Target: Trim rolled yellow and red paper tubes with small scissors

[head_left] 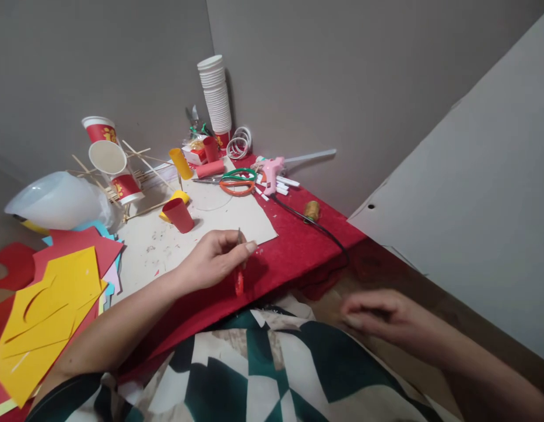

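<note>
My left hand (217, 258) is closed around a slim red-handled tool (240, 284) with a thin metal tip. It is held upright over the table's front edge, by the corner of the cardboard sheet (219, 220). Beyond that hand, a red paper tube (178, 215) stands on the cardboard. My right hand (377, 313), a little blurred, hovers off the table's right side. Its fingers are curled in toward the thumb, and I see nothing in them. Scissors with green and orange handles (237, 189) lie farther back, next to a pink glue gun (271, 176).
Yellow paper sheets (47, 305) pile up at left beside a clear plastic bag (61, 199). Red-and-white paper cups (107, 155) sit among wooden sticks. A tall cup stack (214, 94) leans in the corner. The glue gun's black cord (329, 237) crosses near a twine spool (312, 211).
</note>
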`<state>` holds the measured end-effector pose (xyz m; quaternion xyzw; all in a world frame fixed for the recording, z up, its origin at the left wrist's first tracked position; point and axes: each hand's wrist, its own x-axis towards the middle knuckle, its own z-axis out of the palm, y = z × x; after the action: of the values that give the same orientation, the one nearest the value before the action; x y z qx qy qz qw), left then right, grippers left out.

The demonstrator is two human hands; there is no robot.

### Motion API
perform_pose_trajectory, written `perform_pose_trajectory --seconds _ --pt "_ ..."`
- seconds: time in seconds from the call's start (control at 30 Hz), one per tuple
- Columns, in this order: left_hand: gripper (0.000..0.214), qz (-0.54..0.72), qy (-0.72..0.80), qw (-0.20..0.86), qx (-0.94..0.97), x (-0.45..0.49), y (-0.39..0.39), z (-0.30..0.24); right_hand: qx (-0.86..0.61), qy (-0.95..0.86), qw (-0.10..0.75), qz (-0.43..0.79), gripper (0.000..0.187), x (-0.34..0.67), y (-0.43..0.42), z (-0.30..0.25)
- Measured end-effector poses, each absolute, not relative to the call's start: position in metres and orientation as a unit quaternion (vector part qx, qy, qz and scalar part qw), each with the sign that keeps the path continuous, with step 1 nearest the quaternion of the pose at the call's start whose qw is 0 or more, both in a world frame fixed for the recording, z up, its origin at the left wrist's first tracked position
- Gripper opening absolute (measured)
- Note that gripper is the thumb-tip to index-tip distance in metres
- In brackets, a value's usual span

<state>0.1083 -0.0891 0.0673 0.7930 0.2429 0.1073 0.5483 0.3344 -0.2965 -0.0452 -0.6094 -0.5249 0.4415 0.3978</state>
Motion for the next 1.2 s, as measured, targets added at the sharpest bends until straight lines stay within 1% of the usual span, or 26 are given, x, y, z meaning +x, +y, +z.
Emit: perform_pose_trajectory --seconds 0.03,0.07,0.13,0.17,0.23,0.3,0.43,0.53,0.6,0.67,0.73,0.8,0.83,0.87,0.97,1.0,1.03,1.07,1.1,1.17,1.2 --pt "0.041 0.115 0.231 0.543 0.799 0.113 -0.093 0.067 -0.601 -0.535 0.410 0.430 0.019 0.327 -0.283 -0.029" --pt "0.040 0.126 0.220 0.534 0.807 0.117 -0.096 0.067 -0.599 -0.532 0.433 0.412 0.022 0.317 -0.269 -0.015" --pt "0.040 0.163 0.207 0.497 0.827 0.122 -0.103 0.068 -0.576 -0.542 0.447 0.417 0.035 0.293 -0.241 0.006" --pt "0.039 0.185 0.204 0.473 0.837 0.124 -0.105 0.068 -0.568 -0.553 0.450 0.411 0.038 0.282 -0.229 0.011" --pt "0.038 0.225 0.207 0.424 0.852 0.122 -0.108 0.068 -0.549 -0.574 0.454 0.404 0.037 0.262 -0.209 0.013" --pt "0.037 0.251 0.219 0.401 0.854 0.117 -0.108 0.068 -0.528 -0.575 0.466 0.416 0.041 0.251 -0.198 0.008" --pt "0.038 0.273 0.243 0.425 0.828 0.103 -0.104 0.067 -0.477 -0.555 0.474 0.490 0.048 0.247 -0.191 0.003" --pt "0.039 0.292 0.247 0.448 0.808 0.097 -0.100 0.068 -0.436 -0.532 0.483 0.542 0.043 0.246 -0.187 0.007" --pt "0.038 0.310 0.241 0.460 0.796 0.096 -0.098 0.069 -0.435 -0.525 0.483 0.549 0.038 0.244 -0.184 0.011" --pt "0.039 0.318 0.236 0.468 0.790 0.097 -0.096 0.069 -0.454 -0.529 0.487 0.526 0.036 0.241 -0.179 0.015" --pt "0.039 0.313 0.233 0.472 0.790 0.097 -0.096 0.070 -0.471 -0.550 0.492 0.483 0.028 0.237 -0.176 0.019" --pt "0.033 0.306 0.231 0.476 0.791 0.093 -0.097 0.070 -0.486 -0.583 0.483 0.437 0.018 0.237 -0.173 0.024" --pt "0.029 0.307 0.230 0.475 0.792 0.090 -0.096 0.070 -0.495 -0.598 0.475 0.414 0.015 0.239 -0.171 0.027" --pt "0.026 0.313 0.231 0.472 0.791 0.085 -0.095 0.070 -0.506 -0.610 0.469 0.390 0.015 0.242 -0.169 0.030" --pt "0.032 0.367 0.254 0.451 0.773 0.064 -0.083 0.067 -0.560 -0.623 0.459 0.296 0.025 0.263 -0.158 0.040" --pt "0.032 0.398 0.270 0.440 0.758 0.056 -0.075 0.065 -0.585 -0.630 0.440 0.259 0.026 0.273 -0.152 0.044" --pt "0.030 0.434 0.288 0.424 0.741 0.048 -0.067 0.062 -0.611 -0.647 0.399 0.221 0.025 0.283 -0.145 0.046" --pt "0.030 0.462 0.308 0.402 0.727 0.039 -0.058 0.059 -0.644 -0.660 0.341 0.182 0.025 0.293 -0.137 0.049" --pt "0.029 0.491 0.332 0.372 0.714 0.031 -0.048 0.056 -0.681 -0.668 0.268 0.136 0.025 0.303 -0.129 0.051" --pt "0.029 0.508 0.366 0.312 0.715 0.018 -0.030 0.049 -0.744 -0.661 0.079 0.058 0.029 0.318 -0.112 0.053" --pt "0.032 0.504 0.378 0.294 0.719 0.013 -0.023 0.045 -0.757 -0.650 0.042 0.045 0.031 0.324 -0.104 0.054"
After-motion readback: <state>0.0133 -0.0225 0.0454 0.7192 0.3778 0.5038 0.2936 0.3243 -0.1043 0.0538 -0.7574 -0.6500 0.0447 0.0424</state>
